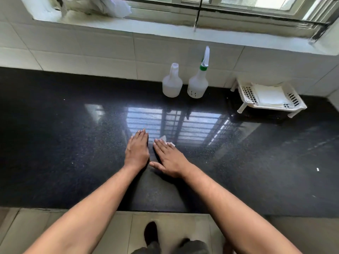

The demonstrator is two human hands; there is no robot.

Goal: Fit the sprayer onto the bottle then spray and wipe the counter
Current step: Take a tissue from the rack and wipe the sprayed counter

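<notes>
Head view: basket beside bottles

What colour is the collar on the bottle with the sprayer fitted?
Green, on the sprayer bottle; seen in the head view.

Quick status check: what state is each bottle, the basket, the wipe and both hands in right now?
Left bottle: upright, no sprayer.
Right bottle: upright, sprayer fitted.
Basket: holds folded white cloths.
Wipe: flat under right hand.
Left hand: flat on counter.
</notes>
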